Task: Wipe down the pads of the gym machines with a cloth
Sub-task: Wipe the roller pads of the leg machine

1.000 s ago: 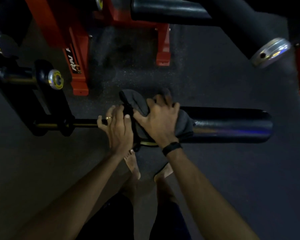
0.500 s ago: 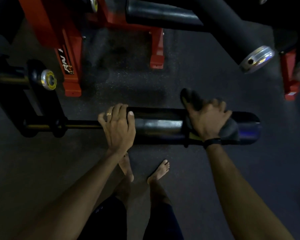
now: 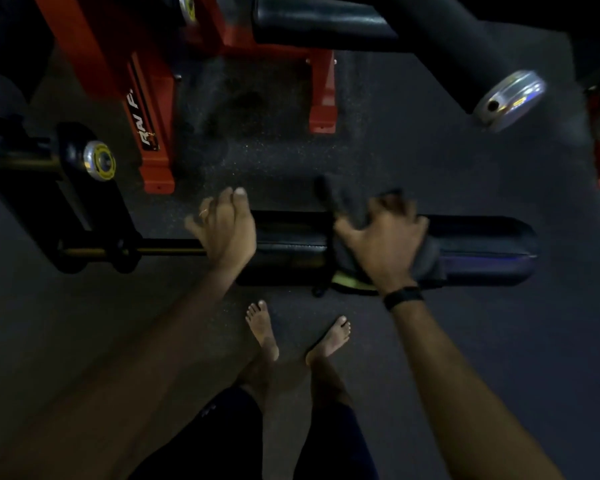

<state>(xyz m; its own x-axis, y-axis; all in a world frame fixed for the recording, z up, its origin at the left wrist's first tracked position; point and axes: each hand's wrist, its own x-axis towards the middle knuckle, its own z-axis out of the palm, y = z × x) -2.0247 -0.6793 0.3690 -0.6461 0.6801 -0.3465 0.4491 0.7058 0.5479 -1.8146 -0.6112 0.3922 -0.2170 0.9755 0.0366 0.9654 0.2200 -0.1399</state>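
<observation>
The black roller pad [image 3: 378, 249] lies crosswise in front of the person, a long padded cylinder on a thin bar [image 3: 167, 251] that runs left into a black bracket [image 3: 84, 209]. The right hand [image 3: 385, 242] is on top of the pad about midway along it, with a dark grey cloth [image 3: 430, 258] under the palm; the fingers curl over the far side of the cloth and grip it against the padding, and a loose end of the cloth [image 3: 326, 195] sticks up beyond the pad by the thumb. The hand is blurred, so finer detail of the grip is hard to make out. A black wristband [image 3: 403, 298] sits on that wrist.

The left hand [image 3: 224, 230] is at the pad's left end, where padding meets bar. Its fingers are loosely spread and raised, holding nothing; whether the palm touches the pad I cannot tell. There is a ring on one finger.

The person stands barefoot, both feet [image 3: 262, 329] on the dark rubber floor [image 3: 465, 341] just this side of the pad. Beyond it stands a red machine frame [image 3: 153, 116] with white lettering, and above it another black roller pad [image 3: 326, 26]. A thick black arm ending in a shiny metal cap [image 3: 510, 100] reaches in from the upper right.
</observation>
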